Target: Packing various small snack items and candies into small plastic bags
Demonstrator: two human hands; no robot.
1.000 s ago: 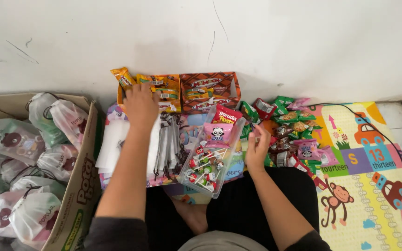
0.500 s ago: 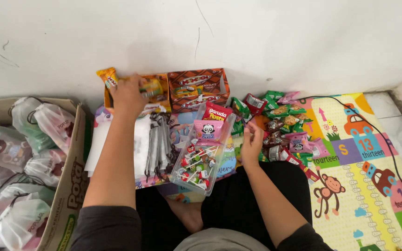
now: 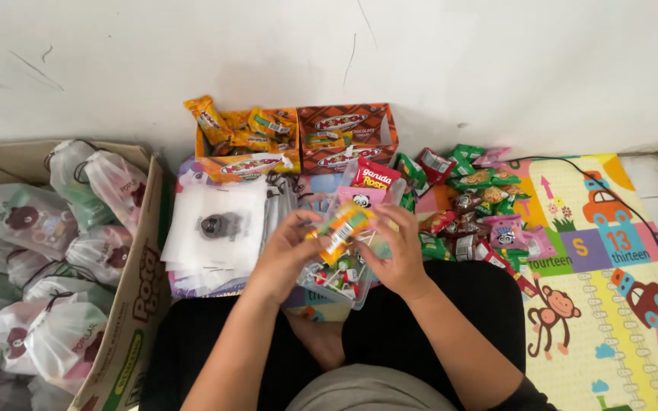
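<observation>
My left hand (image 3: pixel 283 255) and my right hand (image 3: pixel 396 255) meet in front of me over a clear plastic tub of lollipops (image 3: pixel 336 283). Between their fingers they hold an orange snack packet (image 3: pixel 340 227), tilted. Just behind it stand a pink packet with a panda (image 3: pixel 361 199) and a red snack packet (image 3: pixel 375 176). Left of my left hand lies a stack of white drawstring pouches (image 3: pixel 218 228).
Two open orange boxes of snack bars (image 3: pixel 249 141) (image 3: pixel 348 133) stand against the white wall. A pile of green, pink and brown sweet packets (image 3: pixel 474 205) lies on the right, on a coloured play mat (image 3: pixel 611 251). A cardboard box (image 3: pixel 135 304) of filled pouches is at the left.
My left hand drew back from the orange box with a packet, and both hands came together over the lollipop tub. The view moved closer.
</observation>
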